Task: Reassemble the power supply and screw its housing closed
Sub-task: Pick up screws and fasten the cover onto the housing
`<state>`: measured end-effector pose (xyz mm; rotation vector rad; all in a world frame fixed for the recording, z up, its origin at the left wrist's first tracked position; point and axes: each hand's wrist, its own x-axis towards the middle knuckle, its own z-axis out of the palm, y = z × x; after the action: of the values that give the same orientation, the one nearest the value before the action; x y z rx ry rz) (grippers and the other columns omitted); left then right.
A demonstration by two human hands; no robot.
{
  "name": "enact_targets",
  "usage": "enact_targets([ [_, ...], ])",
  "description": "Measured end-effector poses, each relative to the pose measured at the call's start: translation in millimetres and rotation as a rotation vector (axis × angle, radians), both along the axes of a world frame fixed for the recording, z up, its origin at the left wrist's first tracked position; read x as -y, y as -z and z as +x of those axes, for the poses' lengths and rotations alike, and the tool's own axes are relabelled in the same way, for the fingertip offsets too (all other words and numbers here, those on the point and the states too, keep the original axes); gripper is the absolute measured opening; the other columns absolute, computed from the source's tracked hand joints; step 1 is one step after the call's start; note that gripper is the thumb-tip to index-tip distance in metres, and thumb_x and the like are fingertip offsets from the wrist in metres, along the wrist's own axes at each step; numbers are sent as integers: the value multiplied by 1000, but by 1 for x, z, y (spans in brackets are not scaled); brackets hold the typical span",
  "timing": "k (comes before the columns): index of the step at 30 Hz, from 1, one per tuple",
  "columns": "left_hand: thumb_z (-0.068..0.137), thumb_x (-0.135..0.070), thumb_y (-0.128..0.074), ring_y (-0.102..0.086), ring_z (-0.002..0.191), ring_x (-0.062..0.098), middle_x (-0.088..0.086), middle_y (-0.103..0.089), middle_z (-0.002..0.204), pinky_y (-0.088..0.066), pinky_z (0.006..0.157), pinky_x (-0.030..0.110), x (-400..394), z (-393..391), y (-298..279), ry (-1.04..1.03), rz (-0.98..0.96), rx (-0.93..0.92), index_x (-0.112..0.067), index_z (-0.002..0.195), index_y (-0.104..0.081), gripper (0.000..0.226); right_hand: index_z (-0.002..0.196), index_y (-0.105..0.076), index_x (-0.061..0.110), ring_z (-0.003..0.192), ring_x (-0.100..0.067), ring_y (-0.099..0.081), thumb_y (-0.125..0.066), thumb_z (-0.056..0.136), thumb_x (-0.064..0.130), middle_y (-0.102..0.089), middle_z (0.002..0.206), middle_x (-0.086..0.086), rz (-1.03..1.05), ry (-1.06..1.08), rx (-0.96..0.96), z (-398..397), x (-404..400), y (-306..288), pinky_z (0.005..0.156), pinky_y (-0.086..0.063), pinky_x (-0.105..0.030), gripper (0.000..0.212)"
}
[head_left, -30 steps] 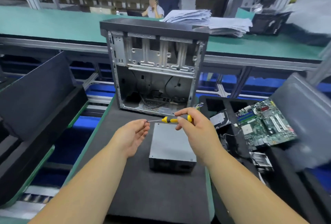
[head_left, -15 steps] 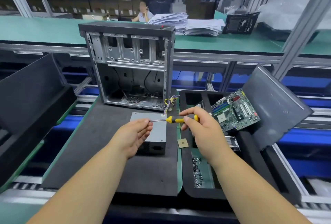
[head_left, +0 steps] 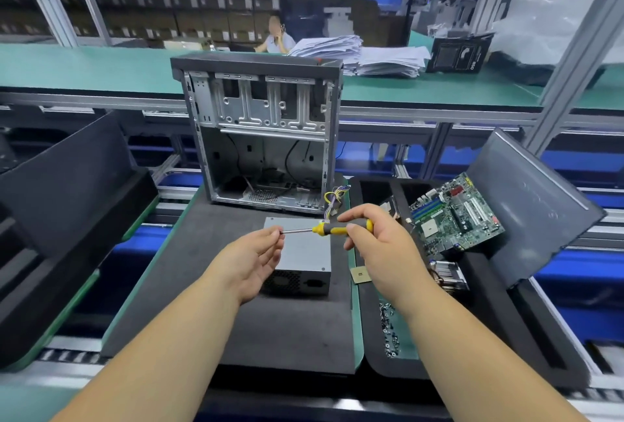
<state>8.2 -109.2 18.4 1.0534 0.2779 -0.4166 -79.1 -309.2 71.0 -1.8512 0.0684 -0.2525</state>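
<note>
The grey power supply point(head_left: 304, 253) lies flat on the black foam mat point(head_left: 270, 327), its vented end facing me and its coloured wires point(head_left: 332, 197) trailing toward the case. My right hand point(head_left: 381, 246) grips the yellow-and-black handle of a screwdriver point(head_left: 332, 228), held level above the supply. My left hand point(head_left: 251, 258) has its fingertips pinched at the tip of the screwdriver's shaft; whether a screw sits between them is hidden.
An open computer case point(head_left: 260, 131) stands upright behind the supply. To the right, a black tray point(head_left: 489, 337) holds a motherboard point(head_left: 456, 215), a heatsink point(head_left: 447, 273) and several loose screws point(head_left: 388, 330). A small chip point(head_left: 359, 274) lies beside the supply. Dark foam panels lean left and right.
The view has swung and steadied, bringing the tray and screws into sight. Both hands kept the same pose on the screwdriver above the power supply.
</note>
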Motion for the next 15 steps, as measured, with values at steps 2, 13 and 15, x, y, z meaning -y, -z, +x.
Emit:
enact_targets([
  [2, 95, -5, -60, -69, 69, 6, -1, -73, 78, -56, 61, 18, -13, 7, 3, 21, 25, 41, -4, 105, -68, 13, 95, -64, 35, 51, -2, -42, -50, 96, 18, -66, 78, -1, 12, 15, -8, 8, -11, 2, 47, -36, -12, 22],
  [13, 100, -18, -54, -69, 102, 10, 0, -74, 106, -51, 89, 24, -75, 42, 26, 195, 352, 335, -18, 110, -68, 17, 86, -59, 29, 54, -2, -49, -60, 92, 22, -64, 68, 5, -93, 122, -7, 56, -70, 4, 47, -36, -10, 9],
  [15, 98, -14, -54, -65, 103, 5, -7, -71, 108, -47, 93, 21, -80, 48, 32, 222, 538, 424, -26, 109, -68, 22, 82, -57, 32, 54, -7, -45, -59, 90, 21, -61, 67, 5, -182, 117, -35, 62, -75, 4, 46, -37, -15, 13],
])
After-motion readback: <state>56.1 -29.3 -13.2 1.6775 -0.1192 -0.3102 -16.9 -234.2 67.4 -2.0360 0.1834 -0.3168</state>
